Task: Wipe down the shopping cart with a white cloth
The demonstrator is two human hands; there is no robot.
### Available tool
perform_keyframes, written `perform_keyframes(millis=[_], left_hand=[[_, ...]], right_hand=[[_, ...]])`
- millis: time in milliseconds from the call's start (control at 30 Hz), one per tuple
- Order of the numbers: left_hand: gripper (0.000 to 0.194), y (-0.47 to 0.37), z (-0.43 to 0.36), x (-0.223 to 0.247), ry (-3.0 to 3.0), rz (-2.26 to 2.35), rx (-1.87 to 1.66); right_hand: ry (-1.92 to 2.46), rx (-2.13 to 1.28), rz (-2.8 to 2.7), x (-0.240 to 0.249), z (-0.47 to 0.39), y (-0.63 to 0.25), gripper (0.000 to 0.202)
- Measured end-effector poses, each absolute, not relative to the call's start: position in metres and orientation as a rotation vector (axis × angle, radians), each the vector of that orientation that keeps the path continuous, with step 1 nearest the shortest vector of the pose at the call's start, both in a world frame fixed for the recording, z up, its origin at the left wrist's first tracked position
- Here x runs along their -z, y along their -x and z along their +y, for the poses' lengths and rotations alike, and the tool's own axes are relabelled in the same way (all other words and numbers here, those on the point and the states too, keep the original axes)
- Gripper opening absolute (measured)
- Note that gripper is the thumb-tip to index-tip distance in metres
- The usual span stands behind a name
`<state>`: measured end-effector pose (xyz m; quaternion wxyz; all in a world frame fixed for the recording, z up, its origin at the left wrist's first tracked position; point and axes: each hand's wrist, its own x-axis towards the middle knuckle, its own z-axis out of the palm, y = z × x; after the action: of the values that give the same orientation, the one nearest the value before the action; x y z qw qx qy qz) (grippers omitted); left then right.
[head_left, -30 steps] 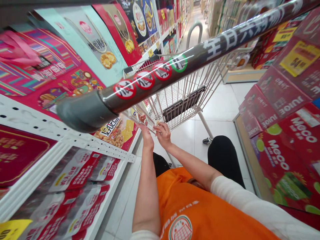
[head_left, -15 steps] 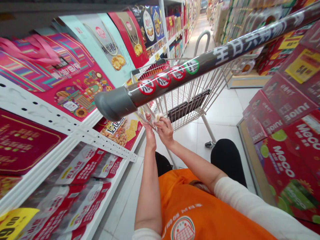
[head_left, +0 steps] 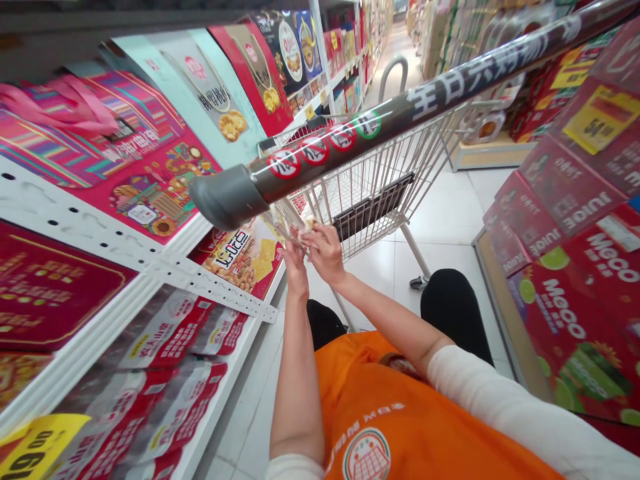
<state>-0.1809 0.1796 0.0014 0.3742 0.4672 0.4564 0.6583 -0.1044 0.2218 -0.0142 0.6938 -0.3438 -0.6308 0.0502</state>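
A metal shopping cart (head_left: pixel 375 170) stands in front of me, its dark handle bar (head_left: pixel 345 133) slanting across the view above my hands. My left hand (head_left: pixel 296 272) is at the near left side of the cart, fingers closed against a thin frame bar. Close beside it, my right hand (head_left: pixel 325 253) pinches a small crumpled white and yellowish cloth (head_left: pixel 310 225), pressed near the same bar. The fingers partly hide the cloth, and I cannot tell if it is cloth or tissue.
Shelves on the left carry gift boxes (head_left: pixel 200 87) and bagged drinks (head_left: pixel 165 327), with a white perforated shelf bracket (head_left: pixel 175 267) jutting near my left arm. Stacked red drink cartons (head_left: pixel 575 287) flank the right side. A cart wheel (head_left: pixel 419 283) sits by my knee (head_left: pixel 453 313).
Both hands have shifted slightly left, and the right hand has moved up a little with the cloth along the bar. The view has shifted slightly.
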Motion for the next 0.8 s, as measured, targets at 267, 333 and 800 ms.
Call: perform_keyframes(millis=[267, 333, 800], left_hand=[[0.074, 0.208, 0.187, -0.051, -1.652, 1.285, -1.813], [0.071, 0.206, 0.186, -0.057, -1.639, 1.291, -1.793], [0.071, 0.181, 0.163, -0.042, -1.522, 1.241, -1.725]], right_hand=[[1.082, -0.788, -1.271, 0.132, 0.185, 0.090, 0.019], [1.183, -0.874, -1.196, 0.155, 0.180, 0.097, 0.014], [1.176, -0.884, -1.054, 0.124, 0.194, 0.145, 0.015]])
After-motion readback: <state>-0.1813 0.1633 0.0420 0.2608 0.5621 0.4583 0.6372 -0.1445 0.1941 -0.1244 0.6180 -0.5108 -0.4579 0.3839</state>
